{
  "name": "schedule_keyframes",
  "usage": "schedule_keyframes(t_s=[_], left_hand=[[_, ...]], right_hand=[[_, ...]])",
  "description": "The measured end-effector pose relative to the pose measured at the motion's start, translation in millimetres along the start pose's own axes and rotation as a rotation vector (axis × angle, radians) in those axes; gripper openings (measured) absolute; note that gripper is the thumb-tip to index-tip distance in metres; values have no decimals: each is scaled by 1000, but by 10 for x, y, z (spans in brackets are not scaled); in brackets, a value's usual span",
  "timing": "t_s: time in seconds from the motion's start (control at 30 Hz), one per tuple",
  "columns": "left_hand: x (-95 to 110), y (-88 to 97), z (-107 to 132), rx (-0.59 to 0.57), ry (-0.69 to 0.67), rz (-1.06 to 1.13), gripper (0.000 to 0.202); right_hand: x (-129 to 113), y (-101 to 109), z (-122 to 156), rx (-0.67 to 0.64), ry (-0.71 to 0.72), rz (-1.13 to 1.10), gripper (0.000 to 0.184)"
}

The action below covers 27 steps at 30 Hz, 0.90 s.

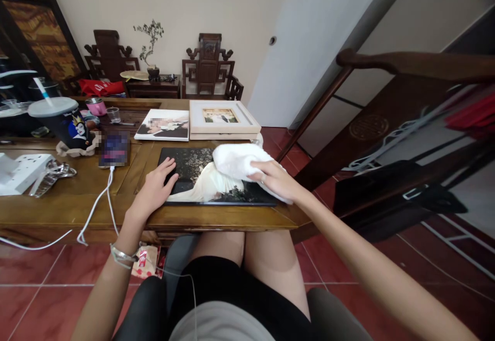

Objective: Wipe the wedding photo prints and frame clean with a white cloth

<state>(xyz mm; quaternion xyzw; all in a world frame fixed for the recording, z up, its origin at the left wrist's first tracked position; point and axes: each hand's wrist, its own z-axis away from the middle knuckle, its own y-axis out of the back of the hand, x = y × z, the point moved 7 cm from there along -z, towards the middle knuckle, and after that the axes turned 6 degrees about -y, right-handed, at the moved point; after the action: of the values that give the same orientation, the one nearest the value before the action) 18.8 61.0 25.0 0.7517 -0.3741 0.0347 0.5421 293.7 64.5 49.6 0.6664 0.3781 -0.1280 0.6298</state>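
A large photo panel (pixel 188 168) with a dark background and a long white dress lies flat near the table's front edge. My left hand (pixel 158 183) rests on its left end, fingers spread. My right hand (pixel 276 178) grips a fluffy white cloth (pixel 242 159), which lies over the right part of the panel and covers much of the picture there. The fingers of that hand are partly tucked into the cloth.
Behind the panel are a white photo print (pixel 164 125) and a framed picture on a box (pixel 228 116). At left stand a lidded cup (pixel 64 122), a phone (pixel 114 150) on a white cable, and a power strip (pixel 25 171). A wooden chair (pixel 417 67) is at right.
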Motion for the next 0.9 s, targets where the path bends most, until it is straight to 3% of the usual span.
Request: schedule_keyframes(t_s=[0.17,0.3,0.4,0.57,0.7,0.8,0.9], left_hand=[[12,-8,-2,-17,19,-27,47],[17,-9,3,-29,35,-32,48],[28,3,4,-33,25,-38,47],[42,17,-2,-44,-6,-37,49],[39,17,-3,-37,-21,-29,50],[27,12,-1,-26,-16,-24,50],[18,6,3,-18,-3,-15,48]], right_hand=[[-200,-70,793,-87,48,77,28],[-141,-77,1026,-110,22,59,28],[-39,-43,803,-99,-15,40,27],[115,33,14,-83,-53,-113,25],[311,115,-488,17,-133,-249,20],[372,132,-616,62,-139,-252,21],[316,114,-501,68,-123,-211,17]])
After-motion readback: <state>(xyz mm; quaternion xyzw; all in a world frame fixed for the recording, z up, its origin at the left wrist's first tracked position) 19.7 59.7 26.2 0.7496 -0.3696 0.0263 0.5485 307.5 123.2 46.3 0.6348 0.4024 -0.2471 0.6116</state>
